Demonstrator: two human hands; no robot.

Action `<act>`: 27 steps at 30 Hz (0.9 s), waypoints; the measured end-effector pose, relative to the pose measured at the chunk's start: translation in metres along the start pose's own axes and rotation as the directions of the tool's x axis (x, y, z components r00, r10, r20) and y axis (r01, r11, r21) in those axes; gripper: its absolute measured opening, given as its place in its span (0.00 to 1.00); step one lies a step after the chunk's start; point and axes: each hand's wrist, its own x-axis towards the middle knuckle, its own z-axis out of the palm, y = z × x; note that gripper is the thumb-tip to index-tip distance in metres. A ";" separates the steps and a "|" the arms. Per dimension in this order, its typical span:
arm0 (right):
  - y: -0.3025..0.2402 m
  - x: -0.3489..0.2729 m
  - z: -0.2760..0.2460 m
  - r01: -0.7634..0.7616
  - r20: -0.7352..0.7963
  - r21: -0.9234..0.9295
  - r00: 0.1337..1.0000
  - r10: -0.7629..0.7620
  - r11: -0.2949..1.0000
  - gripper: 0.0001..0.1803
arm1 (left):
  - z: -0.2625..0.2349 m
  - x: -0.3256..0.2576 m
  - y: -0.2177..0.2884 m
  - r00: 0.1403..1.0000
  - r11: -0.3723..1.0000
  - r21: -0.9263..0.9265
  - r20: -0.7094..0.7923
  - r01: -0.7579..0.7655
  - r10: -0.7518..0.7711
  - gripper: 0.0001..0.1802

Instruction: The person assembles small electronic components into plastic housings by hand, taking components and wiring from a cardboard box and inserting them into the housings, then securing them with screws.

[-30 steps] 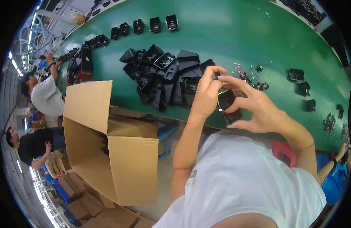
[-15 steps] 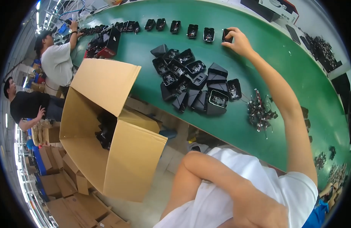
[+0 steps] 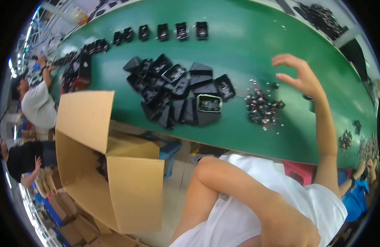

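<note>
My right hand hangs over the green table with its fingers curved and apart, holding nothing. Just left of it lies a tangle of small wired parts with red and black leads and white plugs. A row of black plastic housings runs along the far side of the table. Nearer to me is a heap of similar black housings, jumbled together; one with a pale rim faces up. My left arm is bent across my white shirt. My left hand rests at the lower edge, its fingers hidden.
A large open cardboard box stands left of me against the table, dark pieces inside. A smaller box of black parts sits at the table's left. Two people are at the left, one at the table. Small parts lie far right.
My right hand has let go of the black housing at the right end of the row and come back nearer the wired parts. The view has turned rightward. My left arm stays folded.
</note>
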 end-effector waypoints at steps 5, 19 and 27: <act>0.006 -0.057 0.019 -0.566 -0.078 0.229 0.800 0.595 0.792 0.15 | -0.005 0.007 0.003 0.974 0.914 -0.337 0.039 0.225 -0.225 0.17; 0.019 -0.051 0.074 -0.536 -0.251 0.266 0.764 0.595 0.801 0.11 | -0.096 -0.037 0.110 0.862 -0.369 0.839 -0.481 0.399 -0.161 0.08; 0.019 -0.055 0.078 -0.353 -0.259 0.466 0.823 0.506 0.811 0.05 | -0.162 -0.093 0.162 0.456 -0.966 0.119 -0.890 0.231 0.000 0.49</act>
